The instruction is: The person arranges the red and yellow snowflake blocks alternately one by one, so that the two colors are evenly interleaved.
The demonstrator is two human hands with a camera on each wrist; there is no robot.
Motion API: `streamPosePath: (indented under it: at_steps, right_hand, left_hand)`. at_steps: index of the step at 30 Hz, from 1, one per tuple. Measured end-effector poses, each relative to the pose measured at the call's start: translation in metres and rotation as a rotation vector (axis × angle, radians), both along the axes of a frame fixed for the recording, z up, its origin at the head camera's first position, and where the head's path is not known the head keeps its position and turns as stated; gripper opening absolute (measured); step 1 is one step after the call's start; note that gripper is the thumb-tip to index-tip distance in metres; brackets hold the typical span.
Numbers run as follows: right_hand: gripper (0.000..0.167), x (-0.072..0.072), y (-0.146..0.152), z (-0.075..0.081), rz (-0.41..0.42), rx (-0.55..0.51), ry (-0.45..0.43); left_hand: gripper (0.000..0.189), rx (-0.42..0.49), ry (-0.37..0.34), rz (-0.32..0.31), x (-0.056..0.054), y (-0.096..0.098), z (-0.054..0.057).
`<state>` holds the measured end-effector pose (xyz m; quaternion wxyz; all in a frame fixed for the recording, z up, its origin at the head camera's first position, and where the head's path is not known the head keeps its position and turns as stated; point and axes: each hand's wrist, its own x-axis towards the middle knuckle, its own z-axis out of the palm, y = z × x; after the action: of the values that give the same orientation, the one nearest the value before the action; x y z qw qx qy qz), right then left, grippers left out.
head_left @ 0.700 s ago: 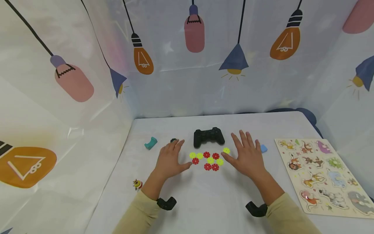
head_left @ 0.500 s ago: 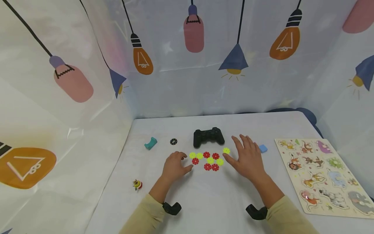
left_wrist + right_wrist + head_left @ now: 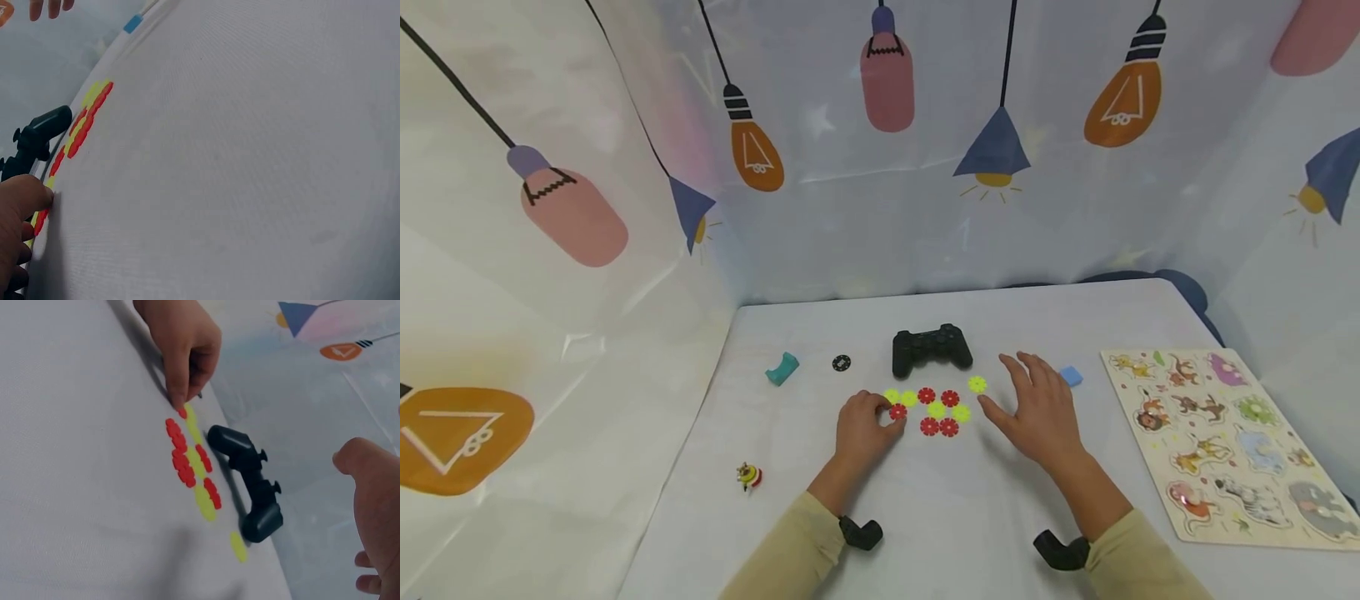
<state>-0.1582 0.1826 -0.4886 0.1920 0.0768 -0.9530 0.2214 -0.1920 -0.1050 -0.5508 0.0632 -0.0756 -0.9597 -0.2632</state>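
Observation:
In the head view, several small red and yellow flower-shaped discs lie in a loose cluster mid-table. My left hand (image 3: 862,433) is at the cluster's left end, its thumb and forefinger closed about the edges of a red disc (image 3: 898,412). The right wrist view shows those fingertips at the same disc (image 3: 182,413), down at the tabletop. My right hand (image 3: 1042,410) hovers right of the cluster with fingers spread and nothing in them. Its thumb points toward a lone yellow disc (image 3: 977,384). Another red disc (image 3: 929,427) lies at the front of the group.
A black game controller (image 3: 932,350) lies just behind the discs. Further left are a black round token (image 3: 842,362), a teal curved block (image 3: 782,369) and a small yellow-red figure (image 3: 748,476). A blue piece (image 3: 1071,376) and an animal puzzle board (image 3: 1232,450) lie at right.
My left hand has moved right and closed its thumb and forefinger at the red disc, uncovering the black token. My right hand stays nearly in place, its fingers slightly more bent.

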Motion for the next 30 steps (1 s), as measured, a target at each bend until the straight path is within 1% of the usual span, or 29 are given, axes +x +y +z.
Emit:
streamPosePath:
  at_steps: [4,7,9,12,15,18,20,22,25,28,30]
  right_hand:
    - [0.074,-0.001,0.001,-0.003,0.002,0.002,0.008]
    - [0.069,-0.002,0.003,-0.007,0.003,0.010,0.016]
    - [0.065,-0.003,0.005,-0.011,0.009,0.004,0.013]
    - [0.059,-0.005,0.011,-0.015,0.020,-0.007,0.003]
    - [0.057,-0.009,0.018,-0.017,0.028,-0.016,0.000]
    - [0.057,-0.012,0.019,-0.020,0.033,-0.021,-0.019]
    - [0.055,-0.013,0.019,-0.023,0.033,-0.025,-0.054]
    - [0.052,-0.013,0.018,-0.025,0.038,-0.040,-0.109]
    - [0.045,-0.012,0.014,-0.030,0.072,-0.092,-0.225]
    - [0.042,-0.014,0.009,-0.038,0.133,-0.144,-0.323]
    - [0.046,-0.017,0.004,-0.045,0.172,-0.169,-0.359]
  left_hand:
    - [0.033,-0.019,0.001,-0.009,-0.002,0.002,0.001]
    - [0.032,-0.038,0.003,-0.002,-0.004,0.002,-0.001]
    - [0.032,-0.037,0.005,0.005,-0.003,0.000,-0.002]
    - [0.032,-0.046,0.013,0.020,0.002,-0.006,-0.002]
    - [0.030,-0.047,0.013,0.036,0.014,-0.017,-0.001]
    - [0.028,-0.039,0.015,0.062,0.031,-0.033,0.000]
    - [0.028,-0.021,0.021,0.074,0.042,-0.042,0.001]
    - [0.028,-0.008,0.034,0.085,0.052,-0.049,0.000]
    - [0.029,0.003,0.055,0.080,0.064,-0.056,-0.002]
    - [0.026,0.014,0.084,0.064,0.071,-0.060,-0.004]
    - [0.025,0.013,0.097,0.054,0.075,-0.062,-0.005]
